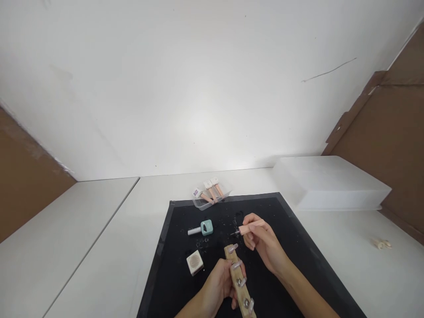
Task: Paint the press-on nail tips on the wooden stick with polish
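Wooden strip (241,289) of nail tips, held at bottom centre.
Left hand (217,287) wraps closed round the strip above the black mat (175,274); right hand (263,243) pinches a pink-handled brush (247,229), its bristles near the top nail tip (232,247). All 4 tips showing look clear and glossy, so colouring seems barely begun, if at all. Teal bottle (206,227) lies mid-frame.

A black mat (174,251) bears a teal bottle (206,227) and a cream cube (194,262) — white box (331,183) beyond.
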